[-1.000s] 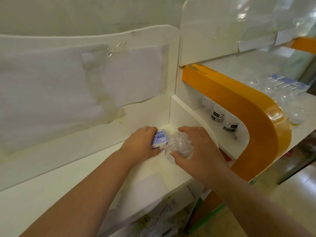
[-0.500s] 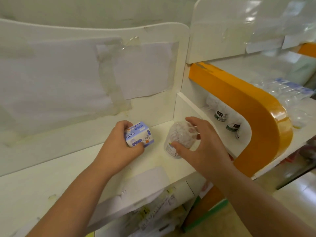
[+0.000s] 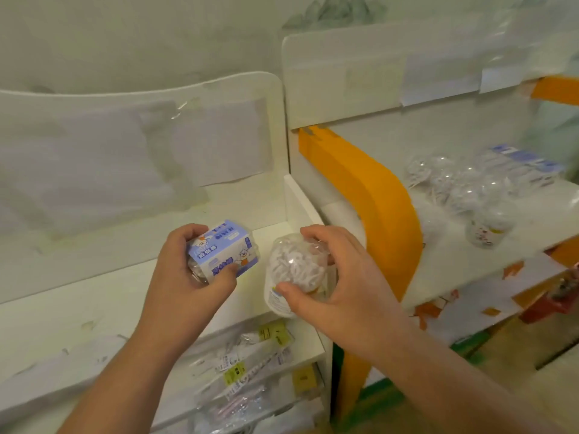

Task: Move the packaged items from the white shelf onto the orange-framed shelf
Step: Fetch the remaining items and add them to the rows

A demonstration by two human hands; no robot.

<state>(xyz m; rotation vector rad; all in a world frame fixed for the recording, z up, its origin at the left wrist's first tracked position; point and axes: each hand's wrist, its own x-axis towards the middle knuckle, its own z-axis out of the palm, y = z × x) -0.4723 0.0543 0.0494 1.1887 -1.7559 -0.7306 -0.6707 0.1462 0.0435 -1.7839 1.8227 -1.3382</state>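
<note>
Since a second ago, both my hands have come up and back toward me from the far right corner of the white shelf, each carrying a package, and my view has swung right to show more of the orange-framed shelf. The white shelf's top board now shows nothing but scuffs and taped paper. On the orange-framed shelf, to the right, clear packages already lie in a cluster.

My right hand grasps the clear round pack of white pieces, thumb near, fingers curled over its far side. My left hand is wrapped round the blue-labelled pack, thumb on its near face. Both packs are held above the white shelf's right end, just beside each other.

Judgement: pickup is complete; carrying across to the right remains.
</note>
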